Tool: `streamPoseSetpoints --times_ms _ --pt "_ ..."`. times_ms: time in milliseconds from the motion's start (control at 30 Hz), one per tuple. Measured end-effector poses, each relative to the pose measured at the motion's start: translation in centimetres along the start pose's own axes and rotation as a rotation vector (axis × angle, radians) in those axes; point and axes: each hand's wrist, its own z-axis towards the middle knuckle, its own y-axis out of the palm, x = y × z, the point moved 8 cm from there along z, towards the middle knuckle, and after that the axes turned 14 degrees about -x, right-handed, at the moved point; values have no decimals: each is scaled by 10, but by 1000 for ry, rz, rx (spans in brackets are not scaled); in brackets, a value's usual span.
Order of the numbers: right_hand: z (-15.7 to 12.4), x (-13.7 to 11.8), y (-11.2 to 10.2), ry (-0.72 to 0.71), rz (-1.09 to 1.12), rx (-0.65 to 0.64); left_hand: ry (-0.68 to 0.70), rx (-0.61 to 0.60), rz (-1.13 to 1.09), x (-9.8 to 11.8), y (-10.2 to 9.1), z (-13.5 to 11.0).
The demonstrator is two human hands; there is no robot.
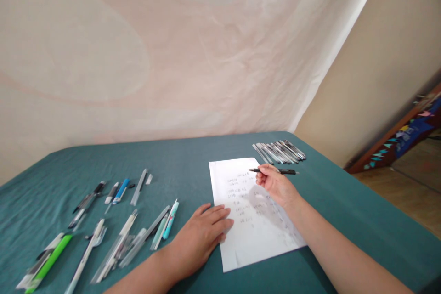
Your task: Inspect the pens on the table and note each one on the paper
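Note:
A white sheet of paper with several lines of dark handwriting lies on the table. My right hand is above the sheet's upper right part, its fingers closed round a black pen. The pen is nearly level, with its tip pointing left; I cannot tell whether the tip touches the paper. My left hand rests at the sheet's left edge, fingers stretched out, some of them on the paper. Just left of that hand lies a turquoise patterned pen.
A row of clear and dark pens lies at the back right of the green-covered table. Loose pens and pen parts spread over the left, among them a bright green pen and a blue one. A pale curtain hangs behind.

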Motion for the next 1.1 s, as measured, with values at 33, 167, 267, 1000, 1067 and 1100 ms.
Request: streamPoseSetpoints --times_ms 33,167,267,1000,1067,1100 --pt "-1 -4 -6 -23 -34 39 3 3 -3 0 0 0" --pt "-5 -21 -37 -69 -161 215 12 26 -8 1 -1 -2" --pt "-5 -25 -55 -22 -203 256 1 51 0 0 -1 -2" --pt "-5 -21 -16 41 -395 -42 -45 160 -15 -8 -5 -3" --pt "-5 -21 -14 27 -429 -42 -54 186 -20 -10 -7 -4" --pt "-5 -20 -14 25 -446 -28 -56 209 -24 -10 -8 -4"
